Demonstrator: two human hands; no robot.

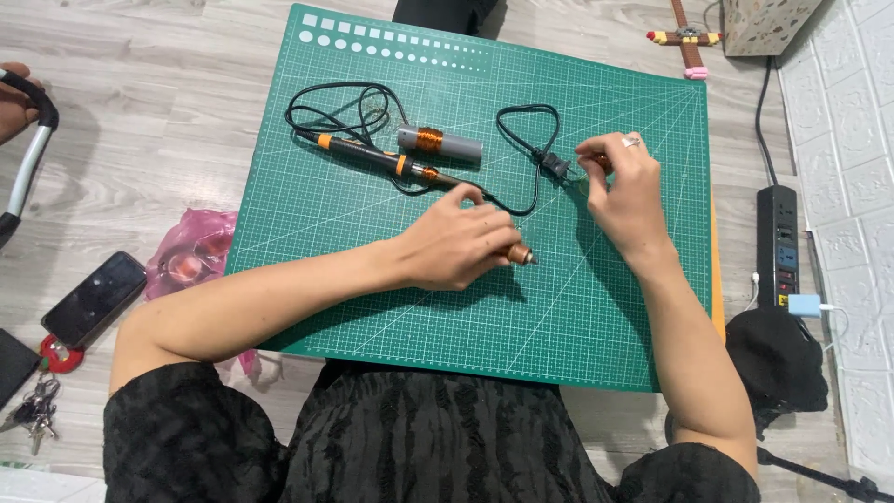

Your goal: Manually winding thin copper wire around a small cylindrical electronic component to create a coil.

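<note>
My left hand [461, 244] is closed around a small copper-coloured coil [520, 253], whose end sticks out past my fingers, low over the green cutting mat [596, 307]. My right hand [622, 186] pinches a thin copper wire near the black plug [556, 166] of a cord. A soldering iron [372, 154] with orange rings lies left of centre on the mat, its black cord looped behind it. Next to it lies a grey cylinder [440, 143] wound with copper wire.
A power strip [780, 244] with a charger plugged in lies on the floor at the right. A phone [93, 298], keys [33, 410] and a pink plastic bag [186, 253] lie at the left. Another person's hand [14, 98] holds a curved handle at far left.
</note>
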